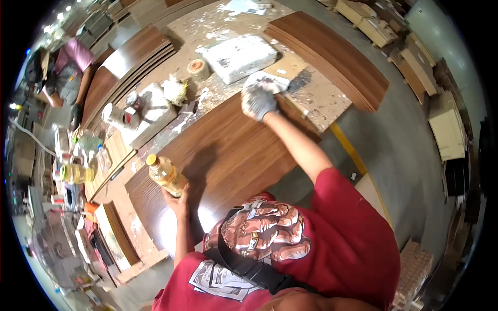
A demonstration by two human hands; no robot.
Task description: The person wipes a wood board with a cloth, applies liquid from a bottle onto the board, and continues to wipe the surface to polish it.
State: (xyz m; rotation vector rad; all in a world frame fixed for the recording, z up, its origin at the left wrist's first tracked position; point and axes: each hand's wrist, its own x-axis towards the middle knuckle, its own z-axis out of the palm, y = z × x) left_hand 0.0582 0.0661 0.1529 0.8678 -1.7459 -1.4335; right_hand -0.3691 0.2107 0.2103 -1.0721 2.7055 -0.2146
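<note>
My left hand is bare and wrapped round the lower part of a clear plastic bottle with a yellow cap and yellowish contents. The bottle tilts above a brown wood-grain panel. At the panel's far edge is my right hand, in a grey-and-white work glove. Its fingers bend over a stained white cloth and are partly hidden. A dark crumpled piece lies just right of the cloth.
A white, paint-smeared block and a roll of tape sit beyond the panel. Brown panels are stacked at far right and far left. A white cup stands left. Another person works at upper left.
</note>
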